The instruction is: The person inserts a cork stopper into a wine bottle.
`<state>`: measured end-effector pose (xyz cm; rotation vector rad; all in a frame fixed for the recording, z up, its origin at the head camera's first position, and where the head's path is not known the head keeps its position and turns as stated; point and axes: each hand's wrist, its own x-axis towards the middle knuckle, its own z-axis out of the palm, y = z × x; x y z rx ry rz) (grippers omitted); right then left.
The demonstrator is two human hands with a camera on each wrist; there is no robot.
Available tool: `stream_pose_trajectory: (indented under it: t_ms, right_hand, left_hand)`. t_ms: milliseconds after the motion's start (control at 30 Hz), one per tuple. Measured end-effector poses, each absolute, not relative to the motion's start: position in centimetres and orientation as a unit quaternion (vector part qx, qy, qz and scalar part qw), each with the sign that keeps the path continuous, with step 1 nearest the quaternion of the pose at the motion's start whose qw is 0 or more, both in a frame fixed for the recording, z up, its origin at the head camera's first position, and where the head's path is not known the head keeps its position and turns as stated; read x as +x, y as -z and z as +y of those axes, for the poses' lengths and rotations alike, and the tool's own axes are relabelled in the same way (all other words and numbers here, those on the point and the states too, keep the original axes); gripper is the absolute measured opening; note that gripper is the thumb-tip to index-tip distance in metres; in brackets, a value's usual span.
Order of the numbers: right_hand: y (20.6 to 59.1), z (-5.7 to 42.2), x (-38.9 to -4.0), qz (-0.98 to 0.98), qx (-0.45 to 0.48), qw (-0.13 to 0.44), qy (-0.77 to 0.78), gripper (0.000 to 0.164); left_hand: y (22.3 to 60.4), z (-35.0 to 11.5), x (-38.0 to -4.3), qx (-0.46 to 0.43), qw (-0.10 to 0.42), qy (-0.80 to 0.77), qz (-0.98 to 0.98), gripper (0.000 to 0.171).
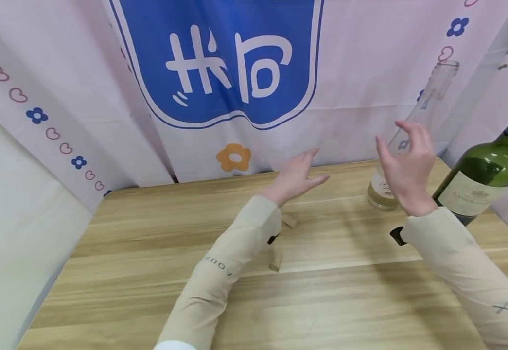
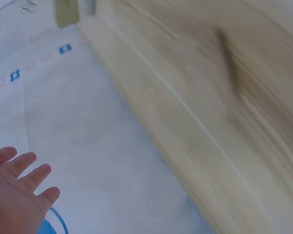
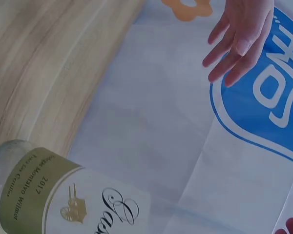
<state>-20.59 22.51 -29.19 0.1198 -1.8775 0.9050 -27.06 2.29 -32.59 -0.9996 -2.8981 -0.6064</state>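
My left hand [image 1: 295, 175] is in the air over the back of the table, fingers extended and thumb apart, holding nothing. In the left wrist view the same hand [image 2: 19, 190] shows spread fingers. My right hand [image 1: 411, 160] is raised in front of a clear glass wine bottle [image 1: 382, 192], thumb and fingers bent in a wide curve with nothing between them. That bottle has a white and olive label [image 3: 39, 190] and stands on the table. Beneath my left forearm lie two corks, one cork [image 1: 289, 220] farther back and another cork [image 1: 275, 261] nearer.
A green wine bottle [image 1: 477, 180] stands at the right, partly behind my right wrist. One small black object [image 1: 397, 236] shows beside the right sleeve, another black piece [image 1: 273, 239] by the left. A printed cloth [image 1: 345, 121] hangs behind the wooden table [image 1: 148, 243].
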Motion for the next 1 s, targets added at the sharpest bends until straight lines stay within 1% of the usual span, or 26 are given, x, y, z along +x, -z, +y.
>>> stream_pose_trajectory:
  t_ms: [100,167,300,400,567,700,800,900,1000]
  right_hand:
    - [28.8,23.2,-20.5,-0.762,0.010,0.524,-0.380,0.039]
    - [28.6,23.5,-20.6,-0.750,-0.030,0.528,-0.397,0.041]
    - [28.3,24.3,-20.8,-0.745,-0.097,0.512,-0.417,0.046]
    - [28.3,24.7,-20.9,-0.748,-0.128,0.490,-0.429,0.051]
    - [28.6,25.5,-21.2,-0.753,-0.147,0.450,-0.458,0.059]
    - [28.9,25.9,-21.5,-0.770,-0.150,0.378,-0.492,0.067]
    - [28.9,26.2,-21.6,-0.786,-0.147,0.323,-0.506,0.067]
    - [29.0,26.2,-21.6,-0.791,-0.132,0.310,-0.511,0.062]
    - [28.9,26.1,-21.8,-0.784,-0.119,0.318,-0.520,0.056]
  left_hand:
    - [32.8,4.5,-27.1,-0.326,-0.007,0.221,-0.919,0.078]
    - [33.1,5.9,-27.3,-0.328,-0.023,0.249,-0.911,0.078]
    - [34.2,8.1,-27.5,-0.328,-0.058,0.315,-0.889,0.080]
    - [35.1,9.3,-27.5,-0.324,-0.083,0.351,-0.874,0.084]
    - [36.2,10.8,-27.4,-0.321,-0.101,0.400,-0.852,0.086]
    - [36.5,11.7,-27.2,-0.315,-0.115,0.428,-0.840,0.080]
    - [36.7,12.6,-26.9,-0.314,-0.121,0.432,-0.837,0.075]
    - [36.7,13.5,-26.6,-0.312,-0.123,0.441,-0.832,0.071]
    - [36.7,14.0,-26.3,-0.306,-0.128,0.458,-0.825,0.071]
